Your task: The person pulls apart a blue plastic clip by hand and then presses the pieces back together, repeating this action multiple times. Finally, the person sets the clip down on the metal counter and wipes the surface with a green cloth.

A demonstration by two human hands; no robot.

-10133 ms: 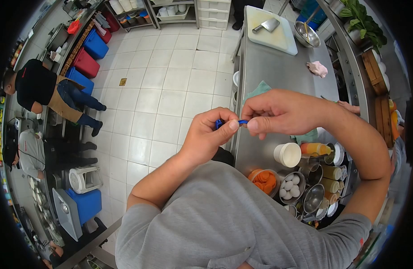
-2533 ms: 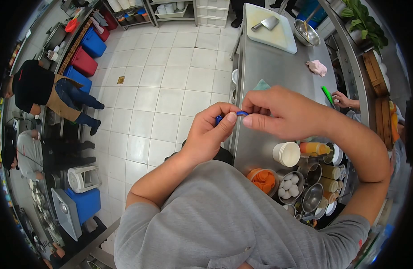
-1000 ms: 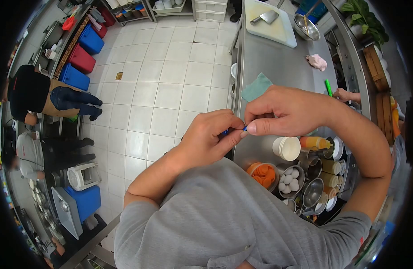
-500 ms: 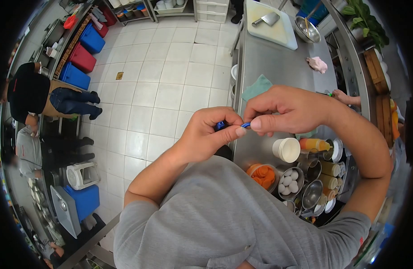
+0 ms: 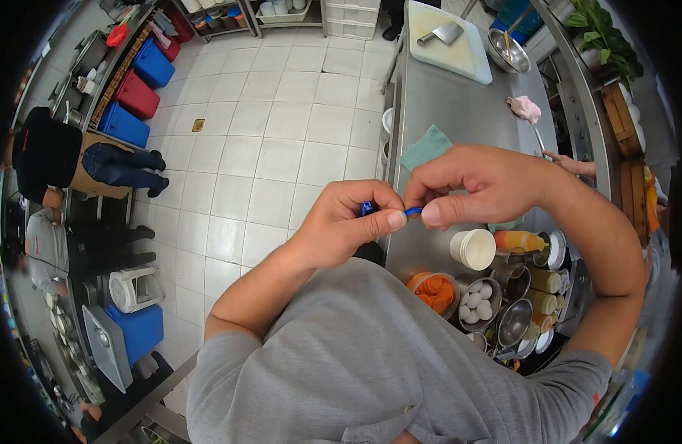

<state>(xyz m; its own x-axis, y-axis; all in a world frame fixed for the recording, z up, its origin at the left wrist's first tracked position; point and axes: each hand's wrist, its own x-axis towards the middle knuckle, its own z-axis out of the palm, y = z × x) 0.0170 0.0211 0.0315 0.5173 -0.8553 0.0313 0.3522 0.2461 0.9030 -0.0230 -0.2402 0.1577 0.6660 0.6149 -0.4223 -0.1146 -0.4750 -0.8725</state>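
Both hands meet in front of my chest, over the near edge of the steel counter (image 5: 422, 255). My left hand (image 5: 348, 222) pinches a small shiny blue strip (image 5: 412, 212) between thumb and forefinger. More of the blue material shows behind the left thumb; its exact kind cannot be made out. At the strip's other end, the thumb and fingertips of my right hand (image 5: 470, 189) are closed on it. Just beyond the right hand lies a green cloth (image 5: 427, 146), and a white tub (image 5: 474, 248) stands below that hand.
A cleaver (image 5: 441, 33) rests on a white cutting board (image 5: 467, 55). Near me are a bowl of eggs (image 5: 474, 302), a container of orange pieces (image 5: 433, 291) and sauce bottles (image 5: 520, 240). Another person's hand (image 5: 570, 163) reaches in from the right. Two people (image 5: 52, 159) stand at left.
My hands have shifted slightly down and right, and the strip between them shows a little more. The other person's hand at the right now holds a thin utensil against the pink-white lump.
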